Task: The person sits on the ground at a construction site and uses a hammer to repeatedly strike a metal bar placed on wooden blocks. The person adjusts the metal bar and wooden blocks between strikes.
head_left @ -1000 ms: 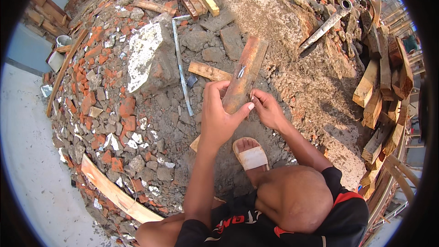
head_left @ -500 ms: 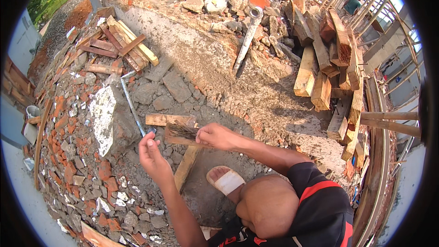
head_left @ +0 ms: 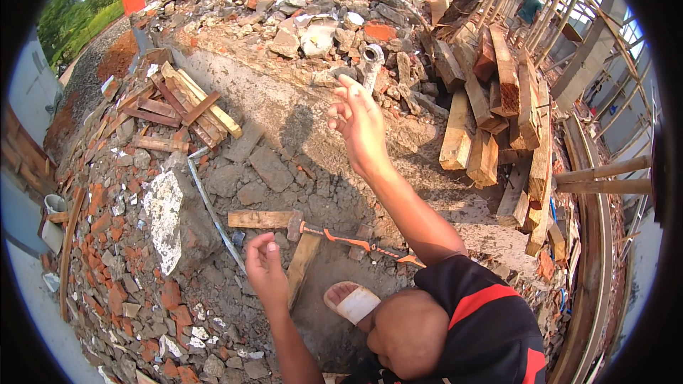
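My right hand [head_left: 359, 128] is raised ahead with its fingers loosely apart and nothing in them, its arm stretched over the concrete slab. My left hand [head_left: 267, 270] is held low, fingers loosely curled and apart, and I see nothing in it. Just beyond it lies a short wooden block [head_left: 262, 219]. A hammer [head_left: 340, 237] with an orange and black handle lies to the right, its head by the block's end. Under the head slants another wooden piece [head_left: 304, 262]. A thin grey bent bar [head_left: 208, 203] runs along the rubble left of my left hand.
Stacked timber beams [head_left: 482, 156] stand at the right. Wooden offcuts [head_left: 203, 108] lie at the far left. A white-splashed concrete lump [head_left: 162, 220] sits among broken bricks. A pipe [head_left: 371, 67] sticks up beyond my right hand. Another person [head_left: 528, 7] is far off, among poles.
My right hand has let go of the wooden piece with dark bristly strands and swung forward; that piece is no longer visible. The small dark thing has left my left hand. The hammer now shows.
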{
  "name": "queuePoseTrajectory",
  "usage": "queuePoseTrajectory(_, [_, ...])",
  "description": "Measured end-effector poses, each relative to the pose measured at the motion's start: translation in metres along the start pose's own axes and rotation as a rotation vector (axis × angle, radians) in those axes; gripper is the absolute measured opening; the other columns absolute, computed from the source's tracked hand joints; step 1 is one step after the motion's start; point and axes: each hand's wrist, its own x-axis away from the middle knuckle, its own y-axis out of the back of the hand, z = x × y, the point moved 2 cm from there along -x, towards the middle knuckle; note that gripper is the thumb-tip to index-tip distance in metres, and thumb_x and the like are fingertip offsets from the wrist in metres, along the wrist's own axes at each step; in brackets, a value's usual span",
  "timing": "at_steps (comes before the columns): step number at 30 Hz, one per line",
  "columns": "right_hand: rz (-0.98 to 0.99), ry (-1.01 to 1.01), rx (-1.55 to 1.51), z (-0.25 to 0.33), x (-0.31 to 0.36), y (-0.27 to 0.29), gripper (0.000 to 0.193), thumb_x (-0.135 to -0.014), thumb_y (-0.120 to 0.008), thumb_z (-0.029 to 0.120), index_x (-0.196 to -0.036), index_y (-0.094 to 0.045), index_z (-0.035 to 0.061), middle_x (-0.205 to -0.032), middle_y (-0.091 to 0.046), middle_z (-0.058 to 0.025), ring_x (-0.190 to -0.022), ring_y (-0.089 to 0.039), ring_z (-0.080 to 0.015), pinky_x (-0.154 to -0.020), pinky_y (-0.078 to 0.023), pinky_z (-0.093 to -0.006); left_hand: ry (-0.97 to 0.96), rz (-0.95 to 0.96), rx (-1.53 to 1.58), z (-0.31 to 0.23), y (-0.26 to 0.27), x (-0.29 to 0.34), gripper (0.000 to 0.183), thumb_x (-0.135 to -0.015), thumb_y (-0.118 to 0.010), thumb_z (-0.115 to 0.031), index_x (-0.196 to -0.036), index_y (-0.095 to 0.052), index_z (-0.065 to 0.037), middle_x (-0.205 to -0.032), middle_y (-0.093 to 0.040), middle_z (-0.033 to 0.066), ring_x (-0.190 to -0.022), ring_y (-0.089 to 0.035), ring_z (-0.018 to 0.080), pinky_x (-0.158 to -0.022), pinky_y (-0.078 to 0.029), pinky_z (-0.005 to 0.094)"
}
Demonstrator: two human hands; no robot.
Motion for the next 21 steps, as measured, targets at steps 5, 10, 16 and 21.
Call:
queuePoseTrajectory(5, [0.244, -0.438, 0.352, -0.081, 0.069, 0.046, 0.034, -0.108, -0.051, 0.029, -0.132, -0.059, 0.0067, -0.108, -0.060, -0.0009, -0.085, -0.056, -0.0070, -0.071, -0.048, -0.0245, 0.060, 0.084, -0.019, 0.010, -0.016, -0.002, 0.023, -0.103, -0.057, -0.020, -0.114, -0.064, -0.002, -0.109, -0.064, 0.0046, -0.095, -0.057, 0.0134, -0.090, -0.046, 0.0298])
queuePoseTrajectory(10, [0.378, -0.530, 0.593, -0.091, 0.095, 0.060, 0.031, -0.106, -0.056, 0.027, -0.126, -0.062, 0.0049, -0.099, -0.063, 0.0011, -0.082, -0.058, -0.0080, -0.073, -0.050, -0.0263, 0.187, 0.110, -0.120, 0.039, -0.016, -0.008, 0.025, -0.103, -0.059, -0.023, -0.115, -0.065, -0.001, -0.105, -0.066, 0.0050, -0.092, -0.059, 0.0140, -0.087, -0.047, 0.0303])
queuePoseTrajectory(16, [0.713, -0.136, 0.950, -0.103, 0.100, 0.057, 0.033, -0.096, -0.066, 0.025, -0.118, -0.065, 0.0019, -0.095, -0.070, -0.0137, -0.088, -0.069, -0.0277, -0.078, -0.053, -0.0395, 0.245, 0.108, -0.491, 0.139, 0.006, -0.002, 0.030, -0.095, -0.070, -0.026, -0.111, -0.067, -0.001, -0.099, -0.069, 0.0123, -0.089, -0.066, 0.0252, -0.085, -0.052, 0.0368])
queuePoseTrajectory(21, [1.068, -0.289, 1.155, -0.111, 0.117, 0.067, 0.034, -0.094, -0.066, 0.028, -0.117, -0.066, 0.0028, -0.101, -0.072, -0.0190, -0.097, -0.068, -0.0373, -0.084, -0.053, -0.0468, 0.103, -0.005, -0.905, 0.190, 0.025, 0.036, 0.035, -0.090, -0.073, -0.032, -0.112, -0.066, -0.007, -0.117, -0.064, 0.0149, -0.116, -0.057, 0.0365, -0.099, -0.044, 0.0490])
